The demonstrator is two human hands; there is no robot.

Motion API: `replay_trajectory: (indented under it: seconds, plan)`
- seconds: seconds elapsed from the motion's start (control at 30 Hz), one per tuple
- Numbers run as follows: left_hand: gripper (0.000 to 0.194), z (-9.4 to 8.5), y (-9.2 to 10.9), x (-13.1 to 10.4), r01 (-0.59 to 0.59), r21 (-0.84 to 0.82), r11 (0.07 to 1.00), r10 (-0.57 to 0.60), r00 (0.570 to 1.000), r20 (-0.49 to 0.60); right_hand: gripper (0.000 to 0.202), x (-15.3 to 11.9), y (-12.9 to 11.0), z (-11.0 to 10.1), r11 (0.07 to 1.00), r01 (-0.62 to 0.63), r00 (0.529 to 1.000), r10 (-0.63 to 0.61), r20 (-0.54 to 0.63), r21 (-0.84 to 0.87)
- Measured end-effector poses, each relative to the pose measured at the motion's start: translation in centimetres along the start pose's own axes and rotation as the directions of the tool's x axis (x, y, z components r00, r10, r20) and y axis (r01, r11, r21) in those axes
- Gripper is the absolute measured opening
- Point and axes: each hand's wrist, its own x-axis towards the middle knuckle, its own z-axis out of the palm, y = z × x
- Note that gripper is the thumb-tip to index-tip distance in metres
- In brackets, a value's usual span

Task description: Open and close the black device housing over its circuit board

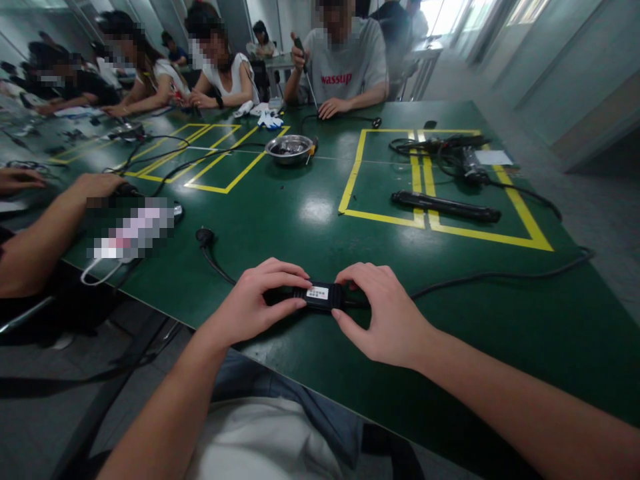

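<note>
A small black box (325, 296) with a white printed label lies near the table's front edge, label up. My left hand (260, 297) grips its left end between thumb and fingers. My right hand (383, 310) grips its right end the same way. A black cable (220, 268) runs from the box's left side to a black plug (205, 236). From the right side another stretch of cable (495, 275) goes across the table toward the right edge and bends back.
On the green table (280, 220) are a metal bowl (289, 149), yellow tape rectangles, a long black wrapped bundle (445, 206) and coiled cables (457, 150). A person opposite holds a screwdriver (303, 59). A co-worker's hand (97, 187) is at the left.
</note>
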Motion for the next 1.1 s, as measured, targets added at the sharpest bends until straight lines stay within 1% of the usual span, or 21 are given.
replay_trajectory:
  seconds: [0.1,0.3,0.5,0.57,0.6,0.67,0.73,0.77,0.83,0.9,0.97,1.03,1.1]
  plan:
    - [0.017,0.0,-0.1,0.0,-0.006,0.006,1.0,0.005,1.0,0.019,0.023,0.0,0.0,0.0,1.0,0.0,1.0,0.0,0.007,0.002]
    - [0.022,0.1,-0.4,-0.1,-0.021,-0.004,1.0,0.022,0.997,0.073,0.02,0.1,-0.1,0.0,1.0,-0.011,0.998,0.012,0.059,-0.013]
    - [0.025,0.1,-0.1,-0.1,-0.015,-0.003,1.0,0.015,0.997,0.077,0.021,0.1,-0.2,-0.1,1.0,-0.003,0.998,0.005,0.064,-0.027]
    - [0.027,0.2,-0.1,-0.2,0.008,0.007,1.0,-0.009,0.999,0.044,0.024,0.0,-0.2,0.0,0.999,-0.015,0.998,0.017,0.057,-0.035]
    - [0.028,0.3,-0.2,-0.2,0.025,0.013,1.0,-0.026,1.0,0.005,0.028,-0.1,-0.1,0.0,0.999,-0.028,0.999,0.03,0.044,-0.037]
    - [0.023,0.5,-0.4,-0.1,0.077,0.033,0.997,-0.073,0.992,-0.104,0.035,-0.1,0.0,0.2,0.998,-0.052,0.999,0.052,0.01,-0.037]
    - [0.015,0.7,-0.8,0.0,0.134,0.066,0.989,-0.119,0.973,-0.198,0.033,-0.2,0.1,0.3,0.998,-0.047,0.999,0.047,-0.002,-0.049]
    - [0.011,0.8,-1.0,0.1,0.155,0.087,0.984,-0.134,0.967,-0.215,0.028,-0.2,0.1,0.4,0.998,-0.031,0.999,0.031,0.005,-0.063]
    - [0.006,1.0,-1.2,0.2,0.161,0.144,0.976,-0.133,0.973,-0.191,0.017,-0.1,0.2,0.5,0.996,0.005,1.0,-0.002,0.026,-0.092]
    - [0.01,0.9,-1.0,0.2,0.118,0.205,0.972,-0.086,0.984,-0.158,0.01,-0.1,0.3,0.5,0.994,0.03,0.999,-0.026,0.035,-0.105]
    - [0.014,0.7,-0.6,0.1,0.056,0.246,0.968,-0.027,0.992,-0.121,0.008,-0.1,0.3,0.5,0.994,0.04,0.999,-0.036,0.035,-0.107]
    - [0.011,0.5,-0.2,0.0,0.005,0.259,0.966,0.007,0.999,-0.048,0.007,-0.1,0.4,0.5,0.994,0.037,0.999,-0.033,0.041,-0.105]
    - [0.008,0.5,0.1,-0.1,-0.019,0.267,0.963,0.011,1.0,0.03,0.006,-0.2,0.4,0.5,0.994,0.014,0.999,-0.009,0.05,-0.104]
